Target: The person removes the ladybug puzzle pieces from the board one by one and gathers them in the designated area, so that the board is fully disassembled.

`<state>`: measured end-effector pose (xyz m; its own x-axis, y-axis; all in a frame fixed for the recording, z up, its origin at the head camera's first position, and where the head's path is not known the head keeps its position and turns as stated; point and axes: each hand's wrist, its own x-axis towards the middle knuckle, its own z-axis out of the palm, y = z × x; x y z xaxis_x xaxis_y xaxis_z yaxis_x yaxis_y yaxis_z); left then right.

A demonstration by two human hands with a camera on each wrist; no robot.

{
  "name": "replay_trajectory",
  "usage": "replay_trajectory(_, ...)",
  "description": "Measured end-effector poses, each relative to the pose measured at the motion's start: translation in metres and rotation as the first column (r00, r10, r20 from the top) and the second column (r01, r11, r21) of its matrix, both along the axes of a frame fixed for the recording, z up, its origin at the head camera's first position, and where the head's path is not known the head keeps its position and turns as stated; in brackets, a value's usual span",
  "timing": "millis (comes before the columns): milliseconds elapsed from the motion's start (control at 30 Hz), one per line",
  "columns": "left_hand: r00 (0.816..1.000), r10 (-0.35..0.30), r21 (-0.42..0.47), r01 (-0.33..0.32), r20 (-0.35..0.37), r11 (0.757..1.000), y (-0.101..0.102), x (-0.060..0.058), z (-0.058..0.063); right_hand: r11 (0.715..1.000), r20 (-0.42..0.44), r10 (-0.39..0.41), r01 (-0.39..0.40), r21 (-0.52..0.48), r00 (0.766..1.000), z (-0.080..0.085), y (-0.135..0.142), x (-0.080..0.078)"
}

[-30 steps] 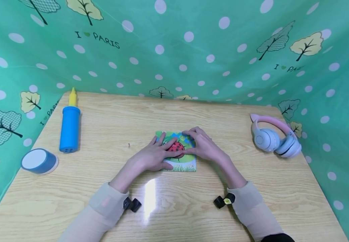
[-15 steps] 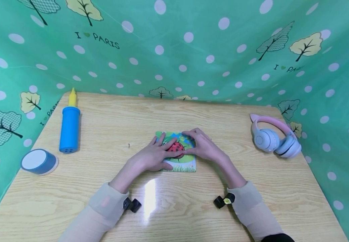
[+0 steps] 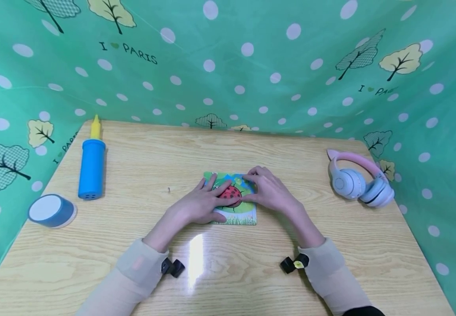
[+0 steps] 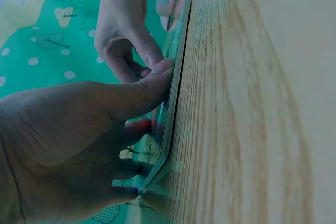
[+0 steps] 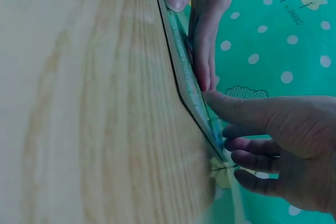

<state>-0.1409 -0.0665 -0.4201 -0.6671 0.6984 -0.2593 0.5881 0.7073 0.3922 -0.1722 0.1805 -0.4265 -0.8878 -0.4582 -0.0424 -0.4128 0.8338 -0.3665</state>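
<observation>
A small square board with a ladybug picture [image 3: 238, 218], like a thin children's puzzle board, lies flat at mid-table in the head view. My left hand [image 3: 204, 204] rests across its left part with fingers spread, covering part of the ladybug. At the right side my right hand [image 3: 269, 188] touches the picture with its thumb, the other fingers bent near the upper right corner. In the right wrist view the right thumb [image 5: 236, 109] meets the board's face [image 5: 184, 72], and the remaining fingers hang loosely curled beside its edge. The left thumb [image 4: 142, 93] lies along the near edge in the left wrist view.
A blue hand pump [image 3: 91, 169] with a yellow nozzle lies at the back left. Beside it stands a blue cylinder with a white top [image 3: 50, 208]. Pink and lilac cat-ear headphones [image 3: 348, 182] lie at the right. A green patterned cloth [image 3: 228, 66] hangs behind the table.
My right hand has shifted slightly to the right, its fingertips drawing back from the top edge of the board. The left hand and the board stay in place.
</observation>
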Motion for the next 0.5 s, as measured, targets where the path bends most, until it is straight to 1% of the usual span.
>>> replay_trajectory(100, 1.0, -0.003, -0.006, 0.003, -0.002, 1.0, -0.0001, 0.0, 0.0003, 1.0, -0.02, 0.018, -0.017, 0.025, 1.0, 0.0015, 0.0006, 0.0003)
replay_trajectory(333, 1.0, -0.011, -0.006, 0.011, -0.009, 1.0, -0.0002, 0.0, 0.0005, 0.995, -0.036, 0.073, -0.071, 0.067, 0.997, 0.0033, 0.0018, 0.0013)
replay_trajectory(500, 1.0, -0.011, -0.008, 0.011, -0.007, 1.0, 0.0004, -0.0004, 0.0004, 0.993, -0.044, 0.083, -0.079, 0.088, 0.996, 0.0046, 0.0007, 0.0018)
